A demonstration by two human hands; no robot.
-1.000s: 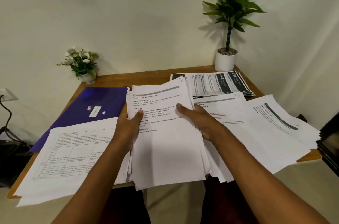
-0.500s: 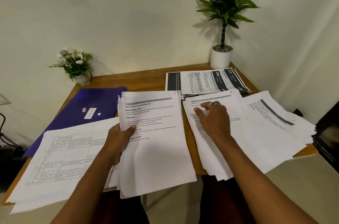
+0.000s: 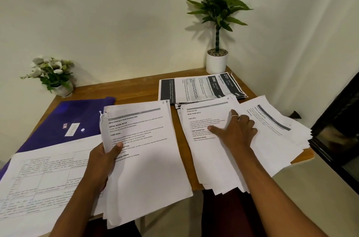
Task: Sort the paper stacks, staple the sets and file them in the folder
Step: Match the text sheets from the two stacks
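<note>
— Two hands appear in the figure; what does each one do?

— The left hand (image 3: 103,159) grips a set of printed sheets (image 3: 147,159) at its left edge, thumb curled over the top page, fingers beneath. The right hand (image 3: 236,132) lies flat, fingers straight and spread, on the loose stack (image 3: 204,120) at 3 o'clock; it holds nothing.

— And around them?

— The held set overhangs the near edge of the table (image 3: 136,91) at 6 o'clock. Beyond the right hand, fanned sheets (image 3: 275,126) spill toward 4 o'clock, past the table's corner. A dark-headed stack (image 3: 196,89) sits at 1 o'clock and gridded sheets (image 3: 38,174) at 8 o'clock. The purple folder (image 3: 58,120) lies closed at 10 o'clock, its near part under the gridded sheets.

— Which step is this, in your judgement?

— Sorting; stapling and filing seem not yet begun.

— What could go wrong from here?

— The held set is gripped along one edge only, so its free side may sag and pages slip out of order. The fanned sheets overhang the corner, and a sideways push from the right hand could send them off. The headed pages look much alike, so a sheet may land in the wrong pile.
</note>
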